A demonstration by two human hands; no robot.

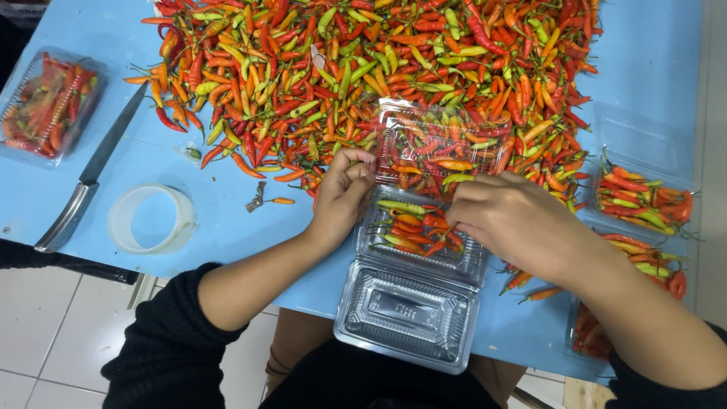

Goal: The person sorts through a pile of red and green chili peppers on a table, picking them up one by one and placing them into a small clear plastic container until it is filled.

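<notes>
Blue desk [227,220]: your left hand [342,198] fingers pinch a chilli at the tray's [420,250] nine o'clock edge while your right hand [509,220] fingers press together on chillies [413,223] inside.

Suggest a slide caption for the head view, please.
Two hands, left hand and right hand, at a clear clamshell box of chillies beside a chilli pile.

We see a clear plastic clamshell box [421,250] lying open between our hands, its tray partly filled with red, orange and green chillies [413,225] under our right fingers; its empty lid [407,313] lies flat toward us; another clear box [435,144] rests just beyond our fingertips on the chilli heap [363,68].
</notes>
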